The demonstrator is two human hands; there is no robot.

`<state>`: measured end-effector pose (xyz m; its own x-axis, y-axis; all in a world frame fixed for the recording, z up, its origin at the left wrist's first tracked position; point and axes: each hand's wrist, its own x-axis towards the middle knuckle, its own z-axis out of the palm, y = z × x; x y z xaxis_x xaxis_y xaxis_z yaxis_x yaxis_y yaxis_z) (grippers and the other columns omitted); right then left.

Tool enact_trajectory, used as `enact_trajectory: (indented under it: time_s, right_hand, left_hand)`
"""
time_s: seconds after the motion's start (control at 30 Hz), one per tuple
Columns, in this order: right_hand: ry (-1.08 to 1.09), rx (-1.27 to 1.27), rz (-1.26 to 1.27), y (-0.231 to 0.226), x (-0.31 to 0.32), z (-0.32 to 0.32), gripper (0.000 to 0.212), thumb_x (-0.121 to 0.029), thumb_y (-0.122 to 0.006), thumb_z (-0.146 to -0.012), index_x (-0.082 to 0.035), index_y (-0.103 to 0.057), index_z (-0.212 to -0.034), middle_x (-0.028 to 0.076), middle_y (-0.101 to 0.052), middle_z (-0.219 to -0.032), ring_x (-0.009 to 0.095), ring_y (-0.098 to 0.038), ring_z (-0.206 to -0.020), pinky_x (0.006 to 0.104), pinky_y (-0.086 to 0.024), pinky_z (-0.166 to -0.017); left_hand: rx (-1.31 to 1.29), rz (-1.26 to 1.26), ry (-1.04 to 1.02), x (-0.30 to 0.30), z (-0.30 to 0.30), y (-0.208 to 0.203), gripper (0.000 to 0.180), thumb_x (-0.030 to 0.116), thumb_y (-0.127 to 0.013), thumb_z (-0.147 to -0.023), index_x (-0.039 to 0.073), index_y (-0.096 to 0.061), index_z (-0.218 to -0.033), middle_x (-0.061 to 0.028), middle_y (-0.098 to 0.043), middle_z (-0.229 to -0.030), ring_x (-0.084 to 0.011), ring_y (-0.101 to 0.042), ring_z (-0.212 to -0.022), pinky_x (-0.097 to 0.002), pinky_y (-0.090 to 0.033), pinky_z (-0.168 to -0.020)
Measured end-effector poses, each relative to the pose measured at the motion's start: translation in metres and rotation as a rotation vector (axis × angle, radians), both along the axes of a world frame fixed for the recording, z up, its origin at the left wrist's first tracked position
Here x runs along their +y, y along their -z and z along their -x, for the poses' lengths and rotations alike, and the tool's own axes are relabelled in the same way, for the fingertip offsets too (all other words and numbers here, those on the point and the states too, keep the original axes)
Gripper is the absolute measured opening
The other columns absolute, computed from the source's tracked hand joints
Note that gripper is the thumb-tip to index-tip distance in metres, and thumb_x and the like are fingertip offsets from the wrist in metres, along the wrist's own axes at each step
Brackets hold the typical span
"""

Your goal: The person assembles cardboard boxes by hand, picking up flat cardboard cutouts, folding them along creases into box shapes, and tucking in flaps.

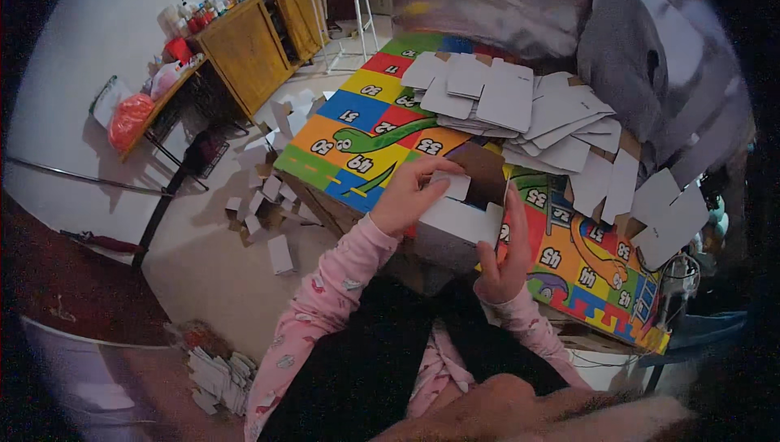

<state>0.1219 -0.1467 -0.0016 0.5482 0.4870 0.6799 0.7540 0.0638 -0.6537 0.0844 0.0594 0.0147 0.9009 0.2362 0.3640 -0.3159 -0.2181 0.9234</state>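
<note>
Between my two hands is a small white cardboard box (452,229), partly folded, its brown inner side showing at the open top. My left hand (413,197) is closed at the box's left edge, with thumb and fingers at a small white flap. My right hand (507,253) holds the box's right side, fingers along the upper edge and thumb on the near face. The box is over the near edge of a table with a colourful board-game cover (382,129). Past it lies a pile of flat white cartons (505,101).
More flat cartons (668,218) lie at the table's right end. Several folded boxes (280,255) are scattered on the floor to the left, with a stack of flat pieces (219,379) at lower left. A wooden cabinet (244,48) and a white stand (349,50) are farther back.
</note>
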Motion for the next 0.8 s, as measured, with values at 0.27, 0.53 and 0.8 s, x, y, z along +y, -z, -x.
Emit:
enact_trajectory:
  time_s: [0.27,0.53,0.8]
  right_hand:
    - [0.034,-0.096,0.135,0.005,-0.001,-0.003,0.070,-0.018,-0.062,-0.082,0.003,-0.035,-0.143,0.022,-0.036,-0.148,0.039,-0.035,-0.136,0.0457,-0.029,-0.113]
    - [0.097,-0.261,0.278,-0.002,-0.002,-0.008,0.068,-0.028,-0.067,-0.082,0.001,-0.043,-0.139,0.019,-0.043,-0.144,0.038,-0.039,-0.135,0.0477,-0.030,-0.112]
    - [0.166,-0.358,0.396,-0.008,-0.004,-0.009,0.067,-0.036,-0.068,-0.081,0.000,-0.050,-0.134,0.016,-0.050,-0.139,0.034,-0.044,-0.132,0.0476,-0.033,-0.111]
  left_hand:
    - [-0.017,-0.018,0.018,0.001,-0.001,0.002,0.028,0.001,-0.055,-0.081,0.002,-0.067,-0.107,-0.0065,-0.066,-0.102,-0.0126,-0.056,-0.081,-0.0224,-0.045,-0.074]
    - [0.041,0.025,0.013,0.000,-0.001,0.001,0.028,0.001,-0.055,-0.081,0.002,-0.068,-0.106,-0.0061,-0.066,-0.101,-0.0128,-0.056,-0.080,-0.0217,-0.044,-0.072]
    - [0.009,-0.033,0.010,0.004,-0.004,0.007,0.027,0.002,-0.057,-0.081,0.004,-0.069,-0.105,-0.0058,-0.065,-0.104,-0.0136,-0.055,-0.081,-0.0225,-0.043,-0.071]
